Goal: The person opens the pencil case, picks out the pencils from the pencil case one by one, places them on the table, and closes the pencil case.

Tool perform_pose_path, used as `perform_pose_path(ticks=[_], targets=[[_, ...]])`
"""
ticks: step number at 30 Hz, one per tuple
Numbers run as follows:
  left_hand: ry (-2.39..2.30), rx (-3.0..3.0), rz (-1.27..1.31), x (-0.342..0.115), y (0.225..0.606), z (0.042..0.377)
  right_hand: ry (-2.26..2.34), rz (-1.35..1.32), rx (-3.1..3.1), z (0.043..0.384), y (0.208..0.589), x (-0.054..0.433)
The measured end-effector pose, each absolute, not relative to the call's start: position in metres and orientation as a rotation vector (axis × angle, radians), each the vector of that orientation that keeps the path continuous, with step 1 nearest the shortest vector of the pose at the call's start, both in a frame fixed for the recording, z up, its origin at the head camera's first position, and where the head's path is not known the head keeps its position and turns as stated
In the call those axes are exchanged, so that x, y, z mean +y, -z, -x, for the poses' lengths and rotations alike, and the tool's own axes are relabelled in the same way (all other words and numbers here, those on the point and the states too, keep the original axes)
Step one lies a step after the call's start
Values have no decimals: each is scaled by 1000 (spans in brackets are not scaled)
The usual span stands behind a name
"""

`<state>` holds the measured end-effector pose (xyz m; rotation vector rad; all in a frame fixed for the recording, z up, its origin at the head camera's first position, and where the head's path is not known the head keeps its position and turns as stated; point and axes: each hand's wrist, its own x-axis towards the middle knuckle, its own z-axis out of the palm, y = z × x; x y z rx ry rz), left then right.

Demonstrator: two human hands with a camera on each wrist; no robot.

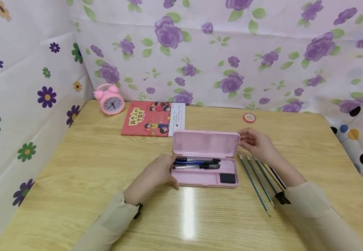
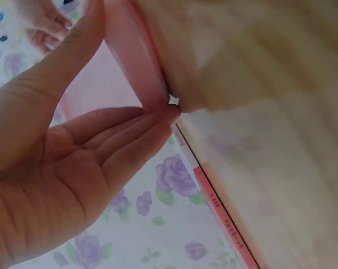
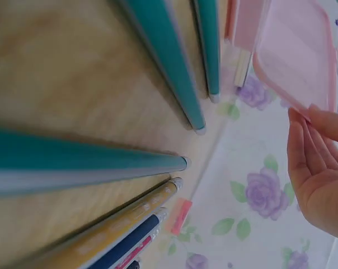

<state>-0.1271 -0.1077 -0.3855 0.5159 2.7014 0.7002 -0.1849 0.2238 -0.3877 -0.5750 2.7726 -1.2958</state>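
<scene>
A pink pencil case (image 1: pixel 200 178) lies on the table with its lid (image 1: pixel 206 143) raised at the back. My left hand (image 1: pixel 159 170) holds the case's left end, thumb at the front corner and fingers behind; the left wrist view shows its fingertips against the pink end wall (image 2: pixel 132 61). At the lid's right edge, my right hand (image 1: pixel 258 144) pinches the rim between thumb and fingers, as the right wrist view shows. Inside the case are several pens (image 1: pixel 197 162) in the rear section and a black eraser (image 1: pixel 227 178) in the front right compartment.
Several pencils (image 1: pixel 256 184) lie right of the case, partly under my right forearm. Behind the case is a red book (image 1: pixel 151 120), with a pink alarm clock (image 1: pixel 110 103) at its left. A roll of red tape (image 1: pixel 249 118) lies at the back right. Flowered cloth hangs behind.
</scene>
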Motion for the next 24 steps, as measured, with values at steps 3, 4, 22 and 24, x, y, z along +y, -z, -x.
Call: perform_pose_path(ticks=[3,4,22,24], targets=[[-664,2738,-486,-111,385,124,1267,653,2852,176,388,224],[-648,2751,-481,-112,385,123,1245,685,2887,173,389,225],[-658,2721,-383,-126,382,112,503,1459,3163,130,389,223],[-672,2723,-364,-131,380,109,462,1472,3142,127,391,224]])
